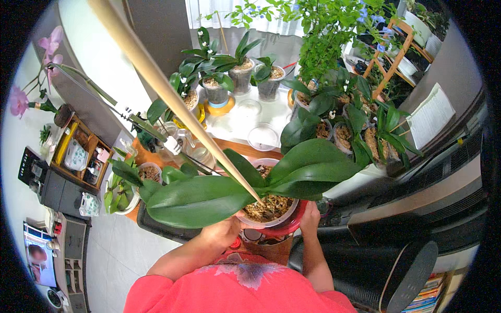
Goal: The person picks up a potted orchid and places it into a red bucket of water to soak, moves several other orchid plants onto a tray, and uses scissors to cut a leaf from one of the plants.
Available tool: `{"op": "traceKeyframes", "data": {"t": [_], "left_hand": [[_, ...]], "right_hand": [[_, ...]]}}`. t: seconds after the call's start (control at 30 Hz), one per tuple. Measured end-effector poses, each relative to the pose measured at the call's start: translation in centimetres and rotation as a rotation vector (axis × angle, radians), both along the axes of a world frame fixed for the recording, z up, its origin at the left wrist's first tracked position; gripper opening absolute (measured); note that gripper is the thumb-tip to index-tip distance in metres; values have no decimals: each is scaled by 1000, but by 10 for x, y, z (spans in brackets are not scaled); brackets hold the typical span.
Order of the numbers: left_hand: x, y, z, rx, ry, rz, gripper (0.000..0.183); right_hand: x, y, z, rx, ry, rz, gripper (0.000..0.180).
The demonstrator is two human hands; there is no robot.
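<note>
Close in front of my chest is a potted orchid with broad green leaves (199, 201). Its clear plastic pot (264, 225) holds bark-like growing medium (270, 209) and sits in a red saucer or outer pot (300, 215). My left hand (224, 231) grips the pot's near left side, its fingers partly hidden beneath a leaf. On the right, my right hand (310, 217) clasps the red rim. A thick wooden stake (184, 109) rises from the medium toward the upper left. Beside it runs a green flower stem (146, 127) with white clips, bearing pink blooms (18, 101).
Several smaller potted orchids (240, 76) stand on the white tabletop (235, 121), with more along its right side. Two clear saucers lie there, one nearer me (263, 136). A glass jug (191, 143) is left of centre. A black chair (352, 254) stands at right.
</note>
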State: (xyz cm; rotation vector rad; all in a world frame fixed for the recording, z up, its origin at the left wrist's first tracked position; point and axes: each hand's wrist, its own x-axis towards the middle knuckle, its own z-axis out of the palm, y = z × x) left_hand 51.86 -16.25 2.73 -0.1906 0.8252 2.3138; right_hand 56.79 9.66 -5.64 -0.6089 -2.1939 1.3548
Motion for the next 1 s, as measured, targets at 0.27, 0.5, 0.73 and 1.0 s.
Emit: {"op": "traceKeyframes", "data": {"t": [0.27, 0.5, 0.73, 1.0], "left_hand": [[12, -1, 31, -1020, 1077, -220, 16], [16, 19, 30, 4, 215, 28, 13], [13, -2, 37, -1071, 1136, -52, 8], [4, 7, 9, 96, -79, 128, 9]], "right_hand": [[2, 11, -23, 71, 13, -14, 33], [5, 12, -27, 95, -131, -65, 36], [4, 10, -18, 56, -13, -29, 33], [5, 6, -16, -19, -47, -28, 33]]}}
